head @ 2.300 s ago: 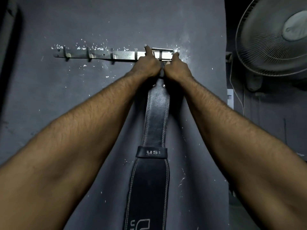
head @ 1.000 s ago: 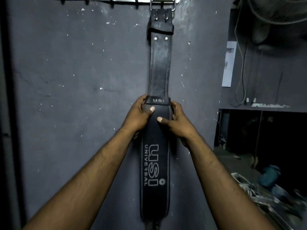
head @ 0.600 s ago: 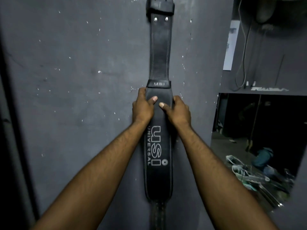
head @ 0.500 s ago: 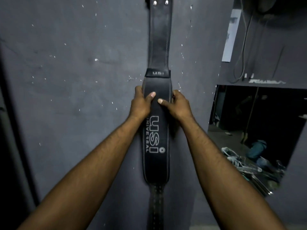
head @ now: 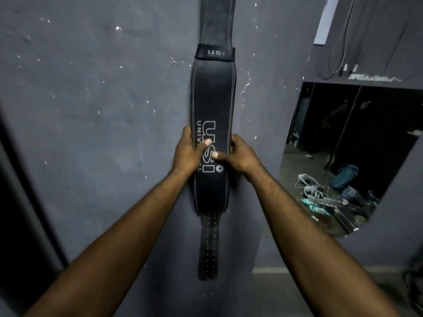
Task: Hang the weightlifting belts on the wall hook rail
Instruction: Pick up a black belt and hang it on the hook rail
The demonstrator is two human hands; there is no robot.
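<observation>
Left hand [head: 186, 154], right hand [head: 240, 156] lower on belt [head: 212, 92], thumb-and-finger pinch on each edge.

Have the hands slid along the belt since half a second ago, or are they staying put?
Yes, downward. Both the left hand and right hand now grip the belt over its printed logo, farther below the keeper loop than before.

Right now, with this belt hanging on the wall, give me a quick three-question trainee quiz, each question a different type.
1. True or false: the left hand and right hand both grip the belt at its wide section.
2. The perforated strap end is: A above the hands, B below the hands, C wrapped round a wrist.
3. Fill in: the belt's big letters read ___.
Key: 1 true; 2 B; 3 USI.
</observation>
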